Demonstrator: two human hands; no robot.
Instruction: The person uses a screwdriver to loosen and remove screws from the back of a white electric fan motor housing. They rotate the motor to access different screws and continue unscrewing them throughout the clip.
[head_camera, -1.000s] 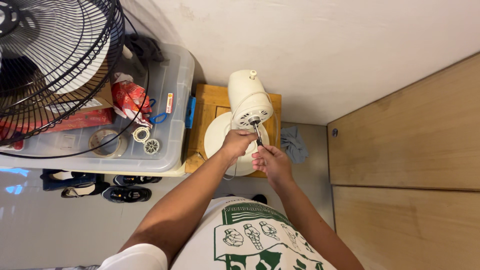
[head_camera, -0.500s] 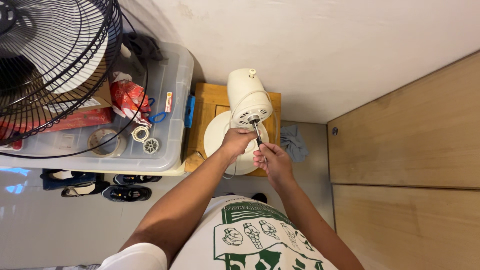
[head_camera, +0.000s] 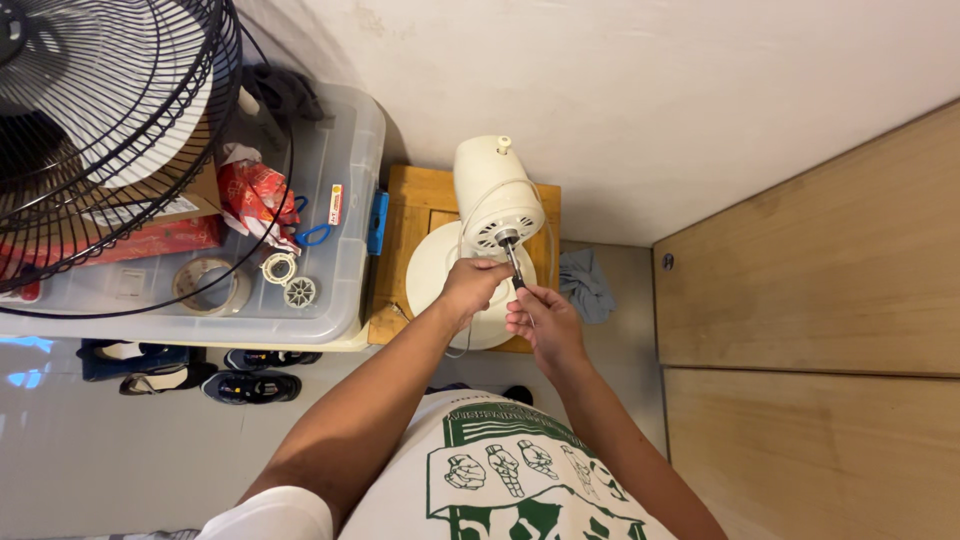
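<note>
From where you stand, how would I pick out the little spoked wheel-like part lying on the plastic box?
Find the big clear storage box left of the wooden stool, under the black fan grille. On its lid, right of the tape roll, lie two small round parts. The one you want is the grey spoked disc, lower and darker than the white ring beside it.

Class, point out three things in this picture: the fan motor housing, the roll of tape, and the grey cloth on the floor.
fan motor housing (head_camera: 497, 195), head view, on its cream top surface.
roll of tape (head_camera: 205, 286), head view, on its ring's rim.
grey cloth (head_camera: 585, 283), head view, on its crumpled middle.
</note>
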